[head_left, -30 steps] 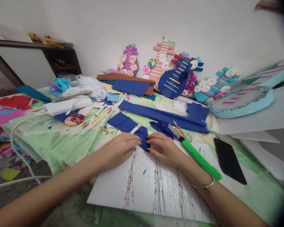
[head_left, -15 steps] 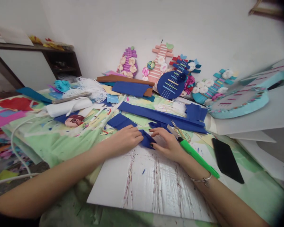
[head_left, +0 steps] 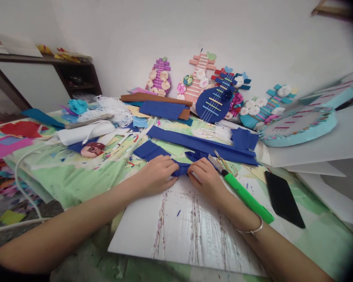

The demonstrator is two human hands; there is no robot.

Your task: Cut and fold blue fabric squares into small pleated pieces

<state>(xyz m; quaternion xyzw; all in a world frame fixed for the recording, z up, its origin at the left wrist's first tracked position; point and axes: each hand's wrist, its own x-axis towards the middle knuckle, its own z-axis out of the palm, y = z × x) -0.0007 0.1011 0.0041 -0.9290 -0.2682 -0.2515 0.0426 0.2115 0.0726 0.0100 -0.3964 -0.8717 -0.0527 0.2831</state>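
Observation:
Between my two hands is a small piece of dark blue paper (head_left: 182,169), its ends pinched in my fingers. My left hand (head_left: 157,174) grips its left end, fingers curled. On the other end, my right hand (head_left: 207,178) is closed with thumb and fingers together; a bracelet circles that wrist. Below them lies a white board (head_left: 176,231) with scored, stained lines. Just beyond my left hand rests a folded blue sheet (head_left: 150,150). A green-handled utility knife (head_left: 247,197) and scissors (head_left: 225,162) lie to the right of my right hand.
A long blue strip (head_left: 200,145) crosses the table behind my hands. The black phone (head_left: 284,199) lies at right. Decorated paper lutes (head_left: 213,105) lean against the wall. White string (head_left: 110,111) and a white glue gun (head_left: 85,133) are at left, with a cable trailing down.
My right hand has closed its fingers on the blue piece, which is now held level between both hands. The surrounding things have stayed put.

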